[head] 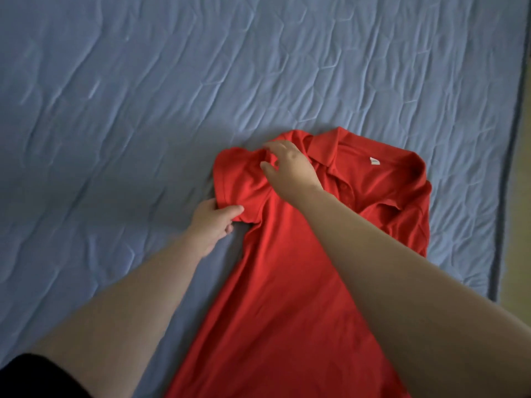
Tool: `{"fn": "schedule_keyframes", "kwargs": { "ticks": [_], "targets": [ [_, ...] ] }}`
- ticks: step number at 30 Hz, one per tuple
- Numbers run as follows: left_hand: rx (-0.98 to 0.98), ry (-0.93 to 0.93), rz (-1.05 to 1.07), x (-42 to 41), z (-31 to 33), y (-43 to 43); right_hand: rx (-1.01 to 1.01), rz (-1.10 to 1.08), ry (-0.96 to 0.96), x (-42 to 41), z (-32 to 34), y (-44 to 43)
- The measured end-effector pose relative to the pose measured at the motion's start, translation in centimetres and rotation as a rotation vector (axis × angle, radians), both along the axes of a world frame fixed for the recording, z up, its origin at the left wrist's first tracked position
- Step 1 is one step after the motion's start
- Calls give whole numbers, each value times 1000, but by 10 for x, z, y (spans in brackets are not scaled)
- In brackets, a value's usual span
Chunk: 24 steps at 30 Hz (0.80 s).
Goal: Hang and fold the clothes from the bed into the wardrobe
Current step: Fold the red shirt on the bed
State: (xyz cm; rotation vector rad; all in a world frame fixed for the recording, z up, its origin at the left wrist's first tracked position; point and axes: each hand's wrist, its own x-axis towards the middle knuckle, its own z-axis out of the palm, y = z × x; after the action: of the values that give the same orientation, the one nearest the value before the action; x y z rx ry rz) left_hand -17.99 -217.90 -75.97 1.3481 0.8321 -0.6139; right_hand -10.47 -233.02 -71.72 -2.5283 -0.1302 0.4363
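A red polo shirt (287, 282) lies front side up on a wrinkled blue sheet (143, 96) that covers a bed, seen from above by the person reaching over it. Both bare forearms stretch forward from the lower edge of the view.

The left hand (214, 222) grips the lower corner of the shirt's short sleeve (232, 179). The thumb lies on top of the hem and the fingers are curled underneath it. The rest of the sleeve spreads out just beyond this hand, flat on the sheet.

The right hand (290, 168) is farther forward, and its arm crosses over the chest of the shirt. Its fingers and thumb are bent and pinch a raised ridge of fabric at the shoulder, where the sleeve meets the body. Just to the right of this hand is the open collar (324, 142) with its button placket. Farther right again, a small white label (373, 161) shows inside the neck.

The body of the shirt runs back from both hands toward the person. It passes between the two forearms and out of the bottom of the view.

Well to the right of the right hand, a dark border (505, 168) marks the edge of the bed. A patch of black fabric (34, 377) sits beside the left elbow.
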Motion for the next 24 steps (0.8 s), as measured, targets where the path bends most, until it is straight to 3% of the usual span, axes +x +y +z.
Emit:
{"fn": "schedule_keyframes", "kwargs": {
  "ticks": [6, 8, 13, 17, 19, 24],
  "targets": [
    [219, -154, -147, -29, -10, 13, -241, 174, 235, 30, -16, 45],
    [225, -180, -132, -23, -11, 18, -244, 176, 220, 41, -12, 59],
    [310, -282, -43, -10, -6, 34, 225, 0, 175, 42, 16, 70],
    [435, -369, -124, -14, 9, 36, 438, -184, 300, 36, 42, 49],
    [489, -420, -182, -17, 20, 32, 508, -242, 366, 30, 54, 33],
    [649, -667, -473, -38, 40, 6, 484, -296, 284, -6, 60, -21]
  ]
}}
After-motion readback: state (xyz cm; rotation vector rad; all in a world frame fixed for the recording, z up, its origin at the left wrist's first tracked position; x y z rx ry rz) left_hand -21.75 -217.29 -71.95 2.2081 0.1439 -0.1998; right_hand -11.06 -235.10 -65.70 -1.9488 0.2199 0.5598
